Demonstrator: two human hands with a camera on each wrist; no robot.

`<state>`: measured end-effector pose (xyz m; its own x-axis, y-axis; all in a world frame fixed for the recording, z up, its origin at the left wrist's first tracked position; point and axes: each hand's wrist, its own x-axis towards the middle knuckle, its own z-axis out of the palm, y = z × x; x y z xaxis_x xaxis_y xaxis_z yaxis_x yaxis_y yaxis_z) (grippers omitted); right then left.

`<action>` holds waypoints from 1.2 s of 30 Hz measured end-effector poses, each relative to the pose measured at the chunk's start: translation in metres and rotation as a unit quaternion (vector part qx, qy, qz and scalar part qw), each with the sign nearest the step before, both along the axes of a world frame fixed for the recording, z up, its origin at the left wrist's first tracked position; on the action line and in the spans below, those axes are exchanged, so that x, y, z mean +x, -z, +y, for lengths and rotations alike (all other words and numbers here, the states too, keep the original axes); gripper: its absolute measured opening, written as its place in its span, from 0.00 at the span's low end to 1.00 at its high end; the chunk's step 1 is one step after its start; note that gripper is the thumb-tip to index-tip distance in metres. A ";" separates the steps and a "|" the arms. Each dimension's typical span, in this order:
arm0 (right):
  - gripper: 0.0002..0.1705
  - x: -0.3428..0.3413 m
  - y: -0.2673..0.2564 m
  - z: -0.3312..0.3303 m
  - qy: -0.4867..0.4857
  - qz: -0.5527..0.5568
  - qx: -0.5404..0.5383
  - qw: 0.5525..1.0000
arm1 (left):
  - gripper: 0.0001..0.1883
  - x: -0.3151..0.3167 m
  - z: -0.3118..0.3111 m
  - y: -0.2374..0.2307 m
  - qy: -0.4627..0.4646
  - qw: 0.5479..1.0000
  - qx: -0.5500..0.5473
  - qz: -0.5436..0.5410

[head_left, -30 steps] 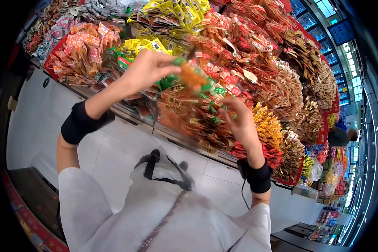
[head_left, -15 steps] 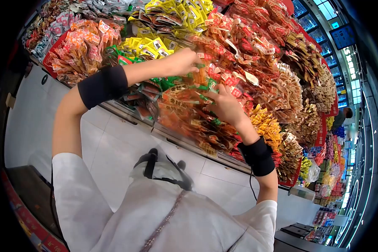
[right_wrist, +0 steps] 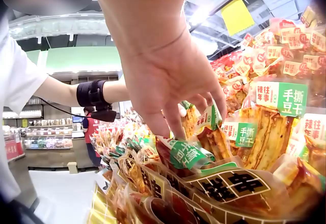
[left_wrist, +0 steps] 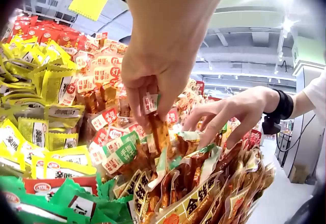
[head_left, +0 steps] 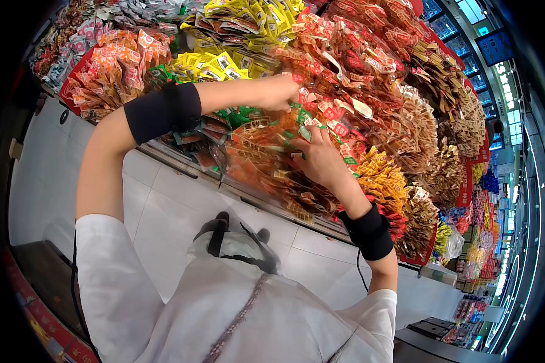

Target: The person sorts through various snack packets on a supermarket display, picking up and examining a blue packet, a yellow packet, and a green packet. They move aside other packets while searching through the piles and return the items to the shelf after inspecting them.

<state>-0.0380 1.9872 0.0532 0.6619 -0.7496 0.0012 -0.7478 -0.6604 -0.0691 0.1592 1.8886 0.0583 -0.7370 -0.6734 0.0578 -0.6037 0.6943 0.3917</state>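
Observation:
In the head view my left hand (head_left: 280, 92) reaches over a dense bank of snack packets. Its thumb and fingers pinch the top of a clear snack packet (left_wrist: 161, 136) with a brown, strip-like filling, held upright among the others. Close beside it is my right hand (head_left: 322, 158), its fingers spread down over the row and touching the tops of packets with green-and-white labels (right_wrist: 209, 119). These fingers (left_wrist: 206, 117) part the row next to the pinched packet. In front stand clear packets with gold-and-black labels (right_wrist: 229, 186).
Yellow packets (head_left: 221, 66) and green packets (left_wrist: 66, 201) lie left of the hands. Orange-yellow packets (head_left: 381, 181) are heaped to the right. The display's front edge (head_left: 266, 209) runs between the packets and the person's body.
My left hand, earlier raised on the left with an orange-brown packet, has moved right and down into the row. My right hand has shifted slightly left, fingers now lower among the packets.

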 end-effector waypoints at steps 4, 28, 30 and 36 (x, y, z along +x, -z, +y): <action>0.20 -0.001 0.001 -0.001 -0.004 -0.007 0.006 1.000 | 0.07 -0.001 0.003 0.000 -0.010 0.998 -0.062 0.002; 0.20 -0.009 -0.006 -0.007 -0.017 -0.069 0.042 0.997 | 0.10 -0.025 0.000 0.026 0.004 0.999 0.016 -0.041; 0.19 -0.018 -0.014 -0.009 -0.025 -0.137 0.063 0.988 | 0.12 -0.024 -0.004 0.032 0.014 0.999 0.032 -0.040; 0.15 -0.047 -0.043 -0.003 0.044 -0.198 0.007 0.979 | 0.14 -0.021 0.002 0.048 -0.042 0.999 -0.007 0.003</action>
<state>-0.0855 1.9842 0.0958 0.5448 -0.8054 0.2336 -0.7143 -0.5916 -0.3739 0.1381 1.8910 0.0105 -0.6776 -0.7319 0.0719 -0.6575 0.6467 0.3866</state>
